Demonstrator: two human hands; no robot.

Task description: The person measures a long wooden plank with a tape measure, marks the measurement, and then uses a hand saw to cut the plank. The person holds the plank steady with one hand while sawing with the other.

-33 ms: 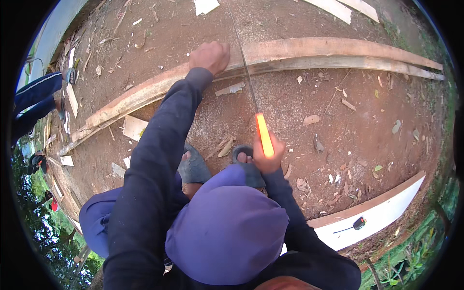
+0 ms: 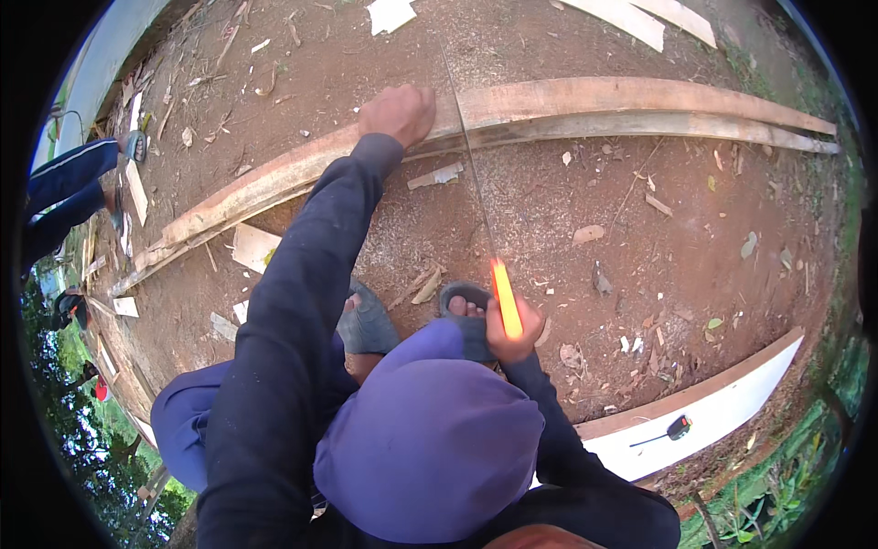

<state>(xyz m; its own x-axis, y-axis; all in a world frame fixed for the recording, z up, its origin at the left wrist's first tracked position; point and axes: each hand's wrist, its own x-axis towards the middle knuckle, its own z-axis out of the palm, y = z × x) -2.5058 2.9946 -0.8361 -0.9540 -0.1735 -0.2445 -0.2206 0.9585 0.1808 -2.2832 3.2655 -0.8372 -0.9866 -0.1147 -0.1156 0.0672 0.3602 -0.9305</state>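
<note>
My right hand (image 2: pixel 515 331) is closed round the yellow-orange handle of a handsaw (image 2: pixel 505 297). Its thin blade (image 2: pixel 472 174) runs away from me and crosses a long wooden plank (image 2: pixel 585 95). Just left of the blade, my left hand (image 2: pixel 399 114) grips the top of that plank, its fingers curled and partly hidden. Alongside the plank's near side runs a second long timber (image 2: pixel 640 122). Pale sawdust is scattered on the soil around the blade.
My sandalled feet (image 2: pixel 366 316) are below the timbers. At right lies a white-faced board (image 2: pixel 713 407) with a small black tool (image 2: pixel 678 427) on it. Offcuts (image 2: pixel 254 247) litter the soil; pale boards (image 2: pixel 622 20) lie at the far side. Another person's legs (image 2: pixel 69 192) show at left.
My right hand has drawn the saw back toward me, so the handle sits nearer my body. My left hand keeps its place on the plank.
</note>
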